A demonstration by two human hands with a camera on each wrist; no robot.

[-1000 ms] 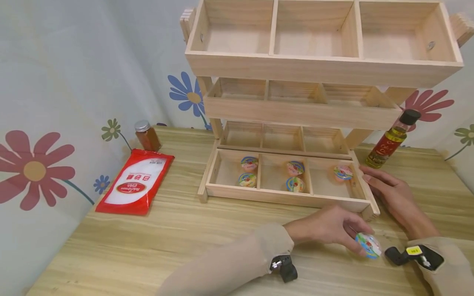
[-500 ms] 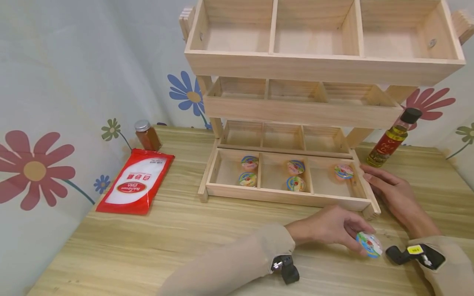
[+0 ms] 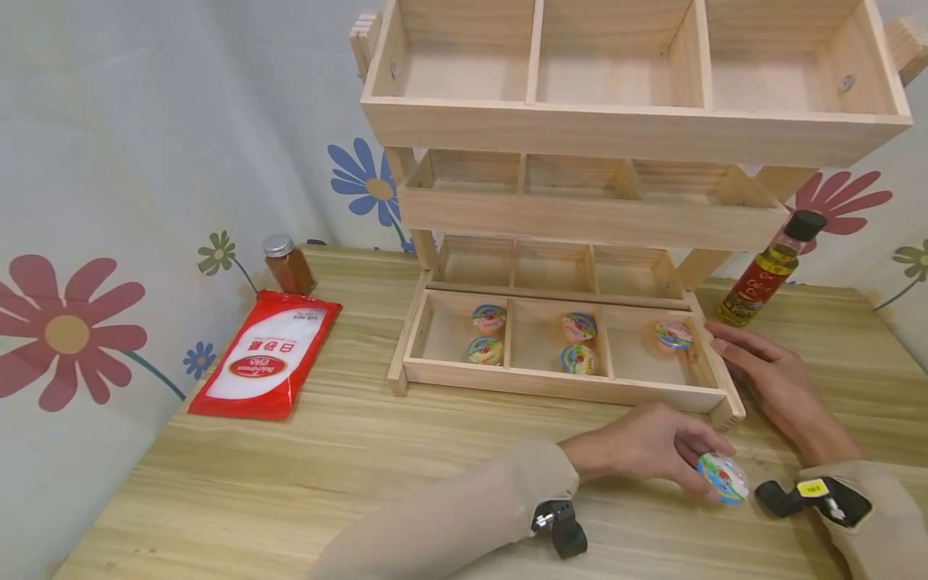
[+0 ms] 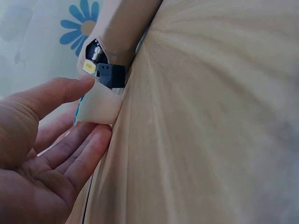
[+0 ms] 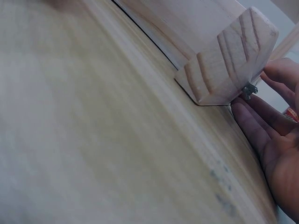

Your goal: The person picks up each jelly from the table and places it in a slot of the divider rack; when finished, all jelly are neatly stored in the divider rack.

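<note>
My left hand (image 3: 652,447) pinches a jelly cup (image 3: 722,478) with a colourful printed lid, just in front of the wooden rack's right end. In the left wrist view the cup's pale, rounded body (image 4: 99,106) lies between thumb and fingers, low by the tabletop. Beside the right foot of the tiered wooden rack (image 3: 565,389) rests my right hand (image 3: 779,387), its fingers fairly straight. The right wrist view has those fingertips at the foot's end (image 5: 229,60), near a small metal wing nut (image 5: 250,90). Several jelly cups sit in the bottom tray, such as one (image 3: 673,336) in its right compartment.
An oil bottle (image 3: 761,282) with a black cap stands behind my right hand. To the left lie a red and white sugar bag (image 3: 264,358) and a spice jar (image 3: 290,267). The rack's upper trays (image 3: 631,133) overhang the bottom one. Flowered curtain (image 3: 145,161) surrounds the table.
Both hands stay almost where they were, the left still pinching the jelly cup and the right beside the rack. The view shifts only very slightly.
</note>
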